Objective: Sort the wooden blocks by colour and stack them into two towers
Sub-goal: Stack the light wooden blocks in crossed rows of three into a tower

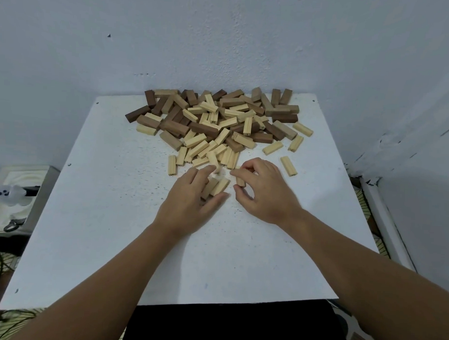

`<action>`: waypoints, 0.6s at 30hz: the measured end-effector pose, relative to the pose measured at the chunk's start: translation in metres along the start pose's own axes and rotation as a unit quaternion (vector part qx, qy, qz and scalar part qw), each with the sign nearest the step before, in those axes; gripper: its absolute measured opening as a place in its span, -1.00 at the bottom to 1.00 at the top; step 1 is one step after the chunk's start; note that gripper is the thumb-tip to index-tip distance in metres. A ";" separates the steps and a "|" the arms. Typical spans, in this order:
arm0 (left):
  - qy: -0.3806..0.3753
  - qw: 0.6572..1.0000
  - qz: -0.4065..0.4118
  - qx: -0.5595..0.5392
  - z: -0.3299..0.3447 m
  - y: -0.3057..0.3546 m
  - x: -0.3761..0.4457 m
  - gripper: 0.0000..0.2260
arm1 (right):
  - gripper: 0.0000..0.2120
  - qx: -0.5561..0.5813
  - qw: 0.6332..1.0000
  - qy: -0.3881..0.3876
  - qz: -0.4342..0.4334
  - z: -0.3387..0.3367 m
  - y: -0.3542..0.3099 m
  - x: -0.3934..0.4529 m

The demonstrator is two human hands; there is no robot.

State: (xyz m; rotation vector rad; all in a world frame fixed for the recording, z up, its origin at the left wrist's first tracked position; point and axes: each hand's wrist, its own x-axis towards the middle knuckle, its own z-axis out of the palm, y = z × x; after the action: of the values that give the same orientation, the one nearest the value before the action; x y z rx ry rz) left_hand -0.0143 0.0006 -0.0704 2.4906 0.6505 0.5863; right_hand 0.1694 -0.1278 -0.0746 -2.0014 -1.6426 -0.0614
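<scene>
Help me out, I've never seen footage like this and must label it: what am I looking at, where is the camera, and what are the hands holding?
There is no machine here. A person wears one wide-angle camera on the head, looking forward and down, so both bare arms reach in from the bottom of the picture. They work on a white table set against a pale wall. At the far side lies a loose pile of wooden blocks, dark brown and light ones mixed; no tower stands yet. The left hand grips a couple of light blocks between fingers and thumb. The right hand pinches one light block close beside them. More light blocks lie scattered near the hands. To the left of the table sits a tray of odds and ends, too blurred to name.
</scene>
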 end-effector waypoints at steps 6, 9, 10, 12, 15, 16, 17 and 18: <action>-0.017 0.999 0.023 -0.038 -0.004 0.003 -0.005 -0.47 | -0.58 0.040 0.998 -0.009 0.043 0.000 -0.001 -0.004; -0.038 0.998 0.041 -0.035 -0.003 0.000 -0.005 -0.51 | -0.58 0.072 0.993 -0.024 0.093 -0.003 -0.001 -0.014; -0.040 0.997 0.045 -0.043 -0.002 -0.002 -0.005 -0.53 | -0.58 0.080 0.991 -0.033 0.099 -0.004 -0.001 -0.017; -0.048 0.996 0.033 -0.062 -0.002 -0.003 -0.004 -0.57 | -0.58 0.089 0.989 -0.059 0.103 -0.003 -0.002 -0.021; -0.062 0.995 0.006 -0.074 -0.005 0.001 -0.004 -0.58 | -0.57 0.093 0.988 -0.069 0.100 -0.003 -0.002 -0.024; -0.072 0.994 -0.010 -0.079 -0.007 0.004 -0.003 -0.55 | -0.54 0.098 0.987 -0.071 0.104 -0.005 -0.003 -0.024; -0.087 0.992 -0.027 -0.085 -0.009 0.007 -0.003 -0.50 | -0.49 0.107 0.985 -0.076 0.111 -0.007 -0.004 -0.025; -0.107 0.989 -0.044 -0.090 -0.011 0.010 -0.002 -0.45 | -0.44 0.116 0.982 -0.084 0.121 -0.009 -0.004 -0.025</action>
State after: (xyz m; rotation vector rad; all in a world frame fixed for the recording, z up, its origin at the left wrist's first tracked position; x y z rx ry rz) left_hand -0.0181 -0.0041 -0.0567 2.3015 0.5931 0.3246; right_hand 0.1618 -0.1540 -0.0742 -2.0504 -1.4172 0.3786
